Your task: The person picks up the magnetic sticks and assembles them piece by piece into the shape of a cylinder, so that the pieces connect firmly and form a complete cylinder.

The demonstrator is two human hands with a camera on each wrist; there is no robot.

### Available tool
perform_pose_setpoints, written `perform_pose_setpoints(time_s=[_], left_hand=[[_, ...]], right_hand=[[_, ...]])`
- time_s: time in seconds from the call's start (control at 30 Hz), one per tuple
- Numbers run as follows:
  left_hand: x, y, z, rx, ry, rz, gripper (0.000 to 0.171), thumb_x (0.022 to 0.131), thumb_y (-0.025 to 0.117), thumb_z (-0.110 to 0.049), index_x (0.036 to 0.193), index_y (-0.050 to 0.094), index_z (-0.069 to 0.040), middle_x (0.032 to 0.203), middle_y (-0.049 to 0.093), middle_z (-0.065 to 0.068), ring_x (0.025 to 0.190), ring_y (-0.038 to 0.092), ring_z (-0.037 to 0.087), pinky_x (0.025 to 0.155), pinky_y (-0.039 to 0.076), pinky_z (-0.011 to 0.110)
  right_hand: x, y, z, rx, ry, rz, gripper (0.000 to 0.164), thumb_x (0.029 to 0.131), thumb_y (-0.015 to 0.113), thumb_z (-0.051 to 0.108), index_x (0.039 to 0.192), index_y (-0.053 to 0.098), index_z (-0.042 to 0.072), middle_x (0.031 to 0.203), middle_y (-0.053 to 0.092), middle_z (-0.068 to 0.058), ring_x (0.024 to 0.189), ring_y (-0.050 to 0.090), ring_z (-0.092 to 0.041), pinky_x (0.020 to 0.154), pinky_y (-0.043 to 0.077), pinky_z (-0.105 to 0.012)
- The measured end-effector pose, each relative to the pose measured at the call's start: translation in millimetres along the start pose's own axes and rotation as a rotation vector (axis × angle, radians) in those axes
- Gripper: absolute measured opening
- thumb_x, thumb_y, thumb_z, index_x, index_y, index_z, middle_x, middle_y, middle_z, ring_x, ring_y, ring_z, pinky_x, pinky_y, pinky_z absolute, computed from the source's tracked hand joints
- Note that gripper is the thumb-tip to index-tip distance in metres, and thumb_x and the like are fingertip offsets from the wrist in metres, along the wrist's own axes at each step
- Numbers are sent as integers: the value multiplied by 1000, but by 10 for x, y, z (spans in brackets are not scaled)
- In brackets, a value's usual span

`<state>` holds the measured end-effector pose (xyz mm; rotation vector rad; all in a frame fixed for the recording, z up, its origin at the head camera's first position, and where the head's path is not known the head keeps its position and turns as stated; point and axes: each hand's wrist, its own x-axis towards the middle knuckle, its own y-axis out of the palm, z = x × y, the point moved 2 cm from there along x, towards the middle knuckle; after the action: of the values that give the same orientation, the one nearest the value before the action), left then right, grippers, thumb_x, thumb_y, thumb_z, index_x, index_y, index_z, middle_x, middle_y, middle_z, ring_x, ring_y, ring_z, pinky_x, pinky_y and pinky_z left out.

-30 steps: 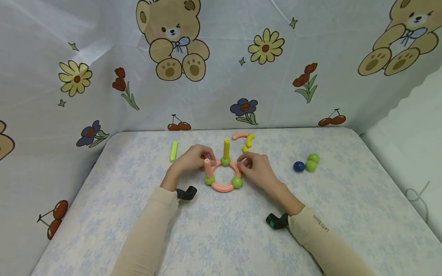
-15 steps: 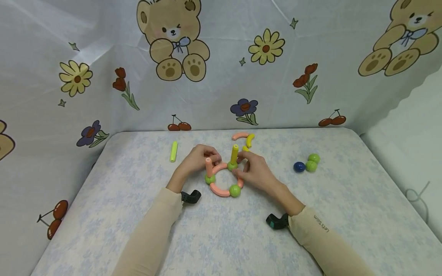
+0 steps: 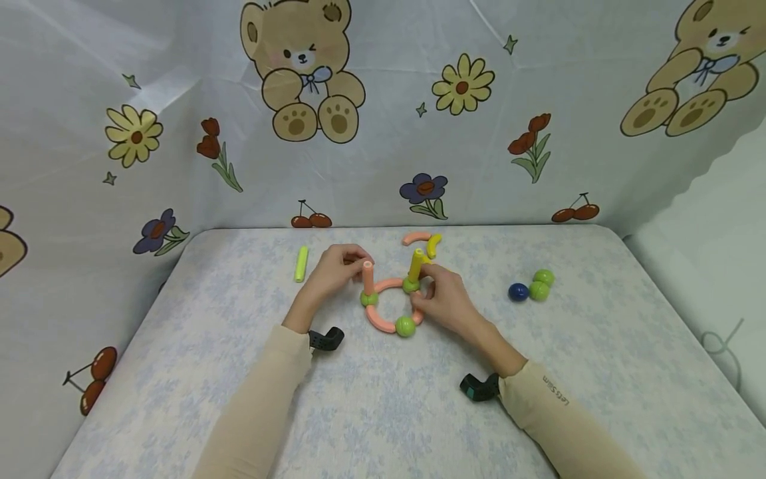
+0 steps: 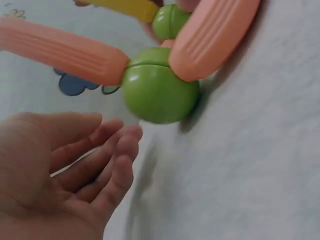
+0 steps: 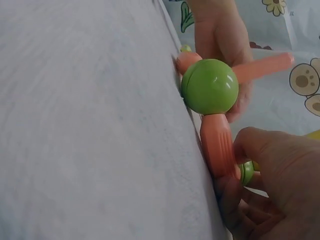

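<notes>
backdrop: white cloth (image 3: 371, 169) w/ printed bears, flowers & cherries, hanging behind table.
table: pale cover (image 3: 383, 412) w/ blue-grey mottling.
arms: beige sleeves (image 3: 254, 406), both in from near side; lettering on r one.
left hand (image 3: 329, 273): fingers loosely bent, holding nothing; near ring's l ball, w/ a gap btwn them in l wrist view.
right hand (image 3: 443, 293): thumb & fingers pinching salmon curve (image 5: 218, 145) on ring's r side.
ring (image 3: 380, 320): mid table, btwn hands; 3 green balls joined by 3 salmon curves.
wrist gear: black devices (image 3: 326, 339), one per wrist.
rods on ring: salmon rod (image 3: 368, 278) upright on l ball; yellow rod (image 3: 415, 266) on far r ball, tilted a bit to r.
loose rod: lime stick (image 3: 301, 264), l of left hand, apart from ring.
loose curves: salmon arc (image 3: 416, 237) & yellow arc (image 3: 433, 246) near far edge; 2nd yellow pc (image 3: 426, 259) partly hidden by right hand.
loose balls: navy ball (image 3: 518, 291) beside green pair (image 3: 539, 291), well r of ring.
</notes>
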<state>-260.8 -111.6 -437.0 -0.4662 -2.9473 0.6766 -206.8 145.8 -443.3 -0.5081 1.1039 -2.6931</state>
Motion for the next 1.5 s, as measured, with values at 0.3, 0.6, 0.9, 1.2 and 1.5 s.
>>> perform_pose_setpoints(time_s=[0.3,0.6,0.9,1.2,1.5], left_hand=[[-120,-535,87,320,-16,-471,15,103,68,-16,102,76,-3,99,72,16,90,63,34,82,48,45],[-286,-828,203,544,-391,-363,40,96,76,-29,112,60,4,107,64,24,92,60,38,78,50,46],[-262,-799,177,442,-314,-396,21,92,76,-19,91,67,-1,94,68,17,86,62,31,77,53,42],[-216,-672,-352,75,137,-315,24,94,82,-17,108,68,-4,97,73,14,79,73,24,66,59,27],[-277,-213,-886,158,379,-80,23,91,86,-18,105,69,-13,93,75,2,82,71,14,78,58,33]], right_hand=[[13,-9,-3,-47,97,-110,35,85,73,8,120,70,3,106,69,-14,75,56,-21,66,46,-32],[1,-16,-57,-45,128,-112,44,91,74,12,132,65,0,117,66,-18,65,55,-14,60,47,-28],[6,-8,-80,-43,127,-91,44,95,74,16,135,64,1,105,65,-16,61,55,-13,60,46,-29],[2,-17,-90,-44,129,-84,42,98,73,18,136,63,2,99,63,-17,58,54,-12,59,45,-30],[5,-27,-94,-44,120,-82,42,98,73,18,135,63,1,98,63,-17,58,53,-13,58,44,-29]])
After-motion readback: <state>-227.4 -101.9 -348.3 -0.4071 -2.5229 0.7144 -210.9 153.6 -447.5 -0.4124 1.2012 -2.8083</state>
